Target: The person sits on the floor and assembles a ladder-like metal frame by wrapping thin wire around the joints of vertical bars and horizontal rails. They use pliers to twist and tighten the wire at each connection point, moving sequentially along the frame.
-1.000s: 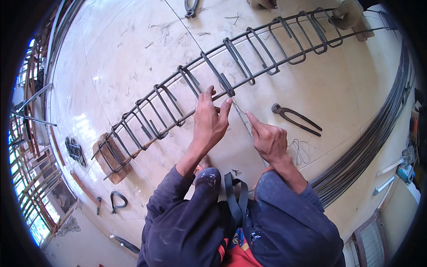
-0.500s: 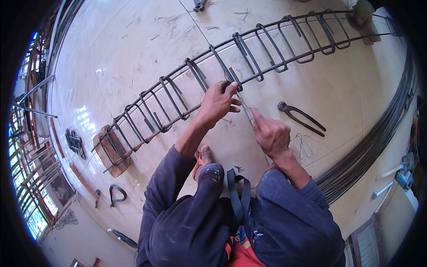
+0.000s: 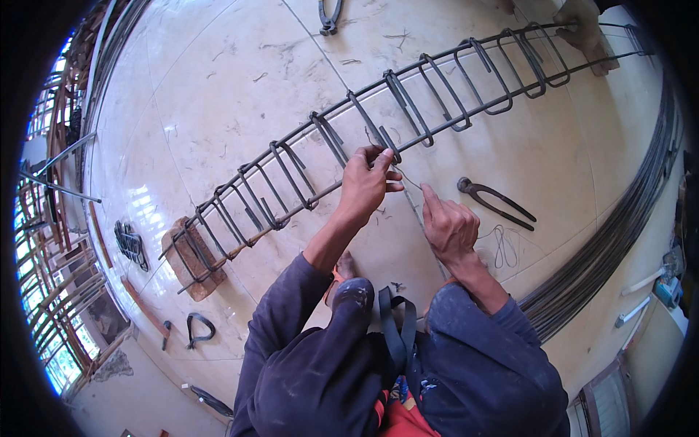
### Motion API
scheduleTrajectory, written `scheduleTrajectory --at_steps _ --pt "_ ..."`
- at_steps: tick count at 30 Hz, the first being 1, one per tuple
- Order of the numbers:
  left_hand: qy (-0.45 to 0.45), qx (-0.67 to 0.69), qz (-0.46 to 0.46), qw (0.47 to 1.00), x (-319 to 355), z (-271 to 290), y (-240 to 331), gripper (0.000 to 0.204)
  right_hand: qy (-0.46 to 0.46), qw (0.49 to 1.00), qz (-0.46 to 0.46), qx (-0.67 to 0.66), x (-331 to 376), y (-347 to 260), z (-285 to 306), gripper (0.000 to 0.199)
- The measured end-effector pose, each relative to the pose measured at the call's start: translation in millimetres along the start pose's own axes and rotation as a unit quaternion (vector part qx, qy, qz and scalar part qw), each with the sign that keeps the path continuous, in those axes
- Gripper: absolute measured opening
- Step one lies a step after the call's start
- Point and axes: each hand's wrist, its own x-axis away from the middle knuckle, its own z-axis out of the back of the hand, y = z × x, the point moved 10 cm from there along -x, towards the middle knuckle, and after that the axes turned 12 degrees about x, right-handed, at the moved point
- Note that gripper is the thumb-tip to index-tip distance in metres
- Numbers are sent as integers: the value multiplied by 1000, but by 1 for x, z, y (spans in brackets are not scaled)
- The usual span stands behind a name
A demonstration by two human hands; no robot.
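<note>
A ladder-like cage of steel bars and bent stirrups (image 3: 453, 87) lies slantwise across the floor before me. My left hand (image 3: 366, 182) is closed at its near bar, thumb and forefinger pinching around the lower corner of one stirrup. From that corner a thin tie wire (image 3: 409, 179) runs to my right hand (image 3: 451, 227), whose fingers are curled with the wire's end at the forefinger and thumb. What the left fingertips grip exactly is partly hidden. Pincers (image 3: 501, 207) with dark handles lie to the right of my right hand.
A brick (image 3: 195, 264) props the cage's left end; a brown block (image 3: 598, 57) is under its right end. Long steel rods (image 3: 593, 251) curve along the right. Loose wire (image 3: 504, 247), stacked stirrups (image 3: 131, 246), a black strap loop (image 3: 200, 331) and other pincers (image 3: 329, 20) lie about.
The view has shifted slightly, so the cage and floor items sit a little differently. My hands keep almost the same places, and the wire between them now shows bowed.
</note>
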Motion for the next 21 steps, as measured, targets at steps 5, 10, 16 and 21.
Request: scheduleTrajectory --at_steps 5,10,16,21 --pt "45 -6 -83 996 4 4 4 34 -7 1000 1 6 -2 -1 5 31" --pt "68 -7 -135 988 10 2 6 30 4 999 28 18 -20 -2 32 16" --pt "80 -34 -167 982 13 7 9 33 52 971 220 74 -96 -22 63 4" --pt "88 -39 -172 980 13 12 9 33 27 950 300 77 -142 -27 25 7"
